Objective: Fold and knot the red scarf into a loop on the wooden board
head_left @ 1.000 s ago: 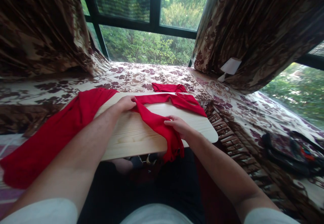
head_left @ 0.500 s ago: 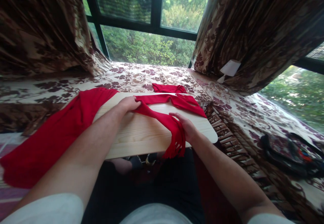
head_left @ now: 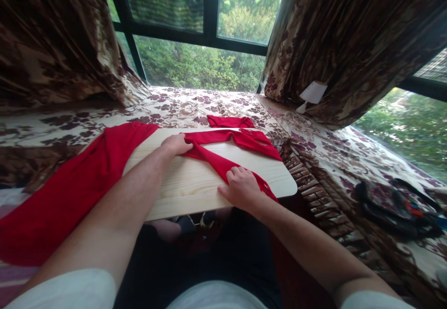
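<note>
A red fringed scarf (head_left: 213, 158) lies folded back on itself across a pale wooden tabletop (head_left: 192, 185), one strip along the far side and one slanting toward me. My left hand (head_left: 177, 144) grips the scarf where the strips meet, thumb and fingers closed on the cloth. My right hand (head_left: 241, 187) is curled over the slanting strip, near its fringed end, fingertips pressing on the cloth. Part of that strip is hidden under the hand. The fringe emerges beyond my right wrist, near the table's right front.
A wide red cloth (head_left: 80, 178) drapes over the table's left end. Another red piece (head_left: 228, 122) lies past the far edge on the floral-covered ledge (head_left: 174, 101). A small white lamp (head_left: 313, 92) stands far right; a dark bag (head_left: 387, 211) lies nearer right.
My right hand has turned over and closed on the slanting strip. The strip's fringed end has swung right, away from the front edge. My left hand keeps its grip.
</note>
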`<state>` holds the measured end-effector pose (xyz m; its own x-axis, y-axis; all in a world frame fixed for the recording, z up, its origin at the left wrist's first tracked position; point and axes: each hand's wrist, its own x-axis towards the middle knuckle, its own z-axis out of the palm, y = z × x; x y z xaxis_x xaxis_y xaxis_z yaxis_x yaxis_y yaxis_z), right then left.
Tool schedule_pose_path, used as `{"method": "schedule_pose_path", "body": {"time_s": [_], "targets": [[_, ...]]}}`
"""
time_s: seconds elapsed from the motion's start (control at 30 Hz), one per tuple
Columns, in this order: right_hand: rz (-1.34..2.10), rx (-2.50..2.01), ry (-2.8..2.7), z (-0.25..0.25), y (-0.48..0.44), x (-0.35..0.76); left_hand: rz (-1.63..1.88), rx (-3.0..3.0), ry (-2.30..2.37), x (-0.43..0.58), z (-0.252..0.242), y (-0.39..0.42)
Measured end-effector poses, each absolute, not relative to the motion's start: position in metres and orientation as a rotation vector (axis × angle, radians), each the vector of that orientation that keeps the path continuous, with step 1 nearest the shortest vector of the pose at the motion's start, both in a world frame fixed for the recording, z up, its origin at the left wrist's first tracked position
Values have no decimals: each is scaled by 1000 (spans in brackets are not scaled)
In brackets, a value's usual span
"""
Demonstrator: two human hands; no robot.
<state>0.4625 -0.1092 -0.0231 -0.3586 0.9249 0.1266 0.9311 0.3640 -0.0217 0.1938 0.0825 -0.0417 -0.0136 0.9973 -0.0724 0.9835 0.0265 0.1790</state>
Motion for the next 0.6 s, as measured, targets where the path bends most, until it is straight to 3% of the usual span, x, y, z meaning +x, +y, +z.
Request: {"method": "schedule_pose_path", "body": {"time_s": [0.2,0.43,0.6], "targets": [[33,-1763,-2471,-28,-100,461,122,2088,2071,191,-40,80],[1399,-1276,-1495,12,-62,492,264,2007,1955,186,-34,75],[1547,-1291,-1233,-1,-43,518,275,1923,1960,186,-29,70]]}}
